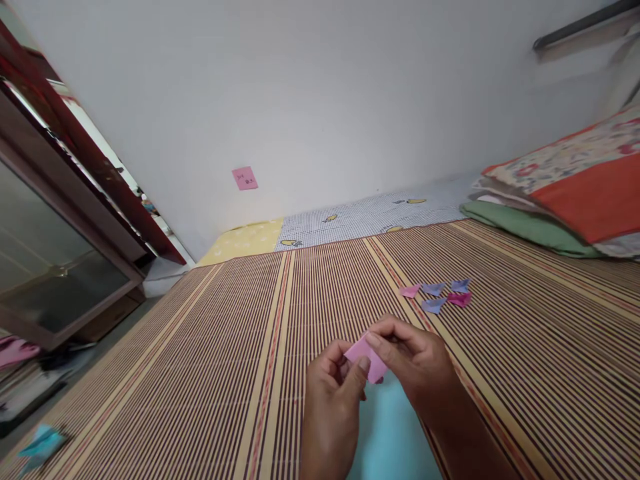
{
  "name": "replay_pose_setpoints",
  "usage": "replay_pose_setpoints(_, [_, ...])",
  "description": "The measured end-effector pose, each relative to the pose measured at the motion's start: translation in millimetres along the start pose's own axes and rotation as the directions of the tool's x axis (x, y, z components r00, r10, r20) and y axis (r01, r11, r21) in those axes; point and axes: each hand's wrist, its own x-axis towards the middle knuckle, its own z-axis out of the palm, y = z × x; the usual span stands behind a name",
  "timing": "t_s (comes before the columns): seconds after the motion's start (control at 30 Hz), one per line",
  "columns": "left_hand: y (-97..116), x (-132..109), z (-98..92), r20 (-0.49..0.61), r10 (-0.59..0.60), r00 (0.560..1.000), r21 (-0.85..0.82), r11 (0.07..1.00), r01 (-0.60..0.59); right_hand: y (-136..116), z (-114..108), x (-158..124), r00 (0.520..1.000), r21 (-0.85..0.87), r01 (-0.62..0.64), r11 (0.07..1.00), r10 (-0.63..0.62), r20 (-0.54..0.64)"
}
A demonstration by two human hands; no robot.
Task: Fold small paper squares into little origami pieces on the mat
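Note:
A small folded piece of pink paper (371,365) is held up between both hands, above the striped mat (225,347). My left hand (333,393) pinches its left and lower part, thumb on the near face. My right hand (417,357) grips its upper right edge between thumb and fingers. Parts of the fingers behind the paper are hidden. Beyond my right hand, several small folded papers lie on the mat, among them a light pink one (411,291), a magenta one (459,299) and a bluish one (433,305).
A turquoise folded paper (43,445) lies at the lower left. Folded bedding (590,180) is stacked at the right. A pink note (245,178) is on the wall. A glass-panelled cabinet (60,267) stands left of the mat. Light blue material (395,433) shows beneath my hands.

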Motion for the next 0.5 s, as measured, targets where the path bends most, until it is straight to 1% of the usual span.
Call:
replay_pose_setpoints(0.1, [-0.1, 1.7, -1.2, 0.028, -0.037, 0.999, -0.053, 0.998, 0.039, 1.9, 0.3, 0.0, 0.998, -0.076, 0.057, 0.995, -0.058, -0.009])
replay_pose_setpoints(0.2, [-1.5, 3.0, -1.8, 0.011, -0.092, 0.996, -0.123, 0.988, 0.093, 5.4, -0.7, 2.1, 0.988, -0.177, 0.152, 0.972, -0.155, -0.001])
replay_pose_setpoints(0.3, [-2.3, 3.2, -1.3, -0.009, -0.1, 0.995, -0.234, 0.968, 0.095, 8.2, -2.6, 4.6, 0.978, -0.191, 0.205, 0.96, -0.207, 0.011])
replay_pose_setpoints(0.4, [-2.2, 3.3, -1.1, -0.05, -0.106, 0.993, -0.327, 0.941, 0.084, 7.7, -4.9, 5.1, 0.985, -0.169, 0.172, 0.97, -0.169, 0.035])
replay_pose_setpoints(0.5, [-1.4, 3.1, -1.1, -0.092, -0.127, 0.988, -0.371, 0.925, 0.084, 5.0, -6.2, 3.6, 0.992, -0.143, 0.119, 0.983, -0.114, 0.046])
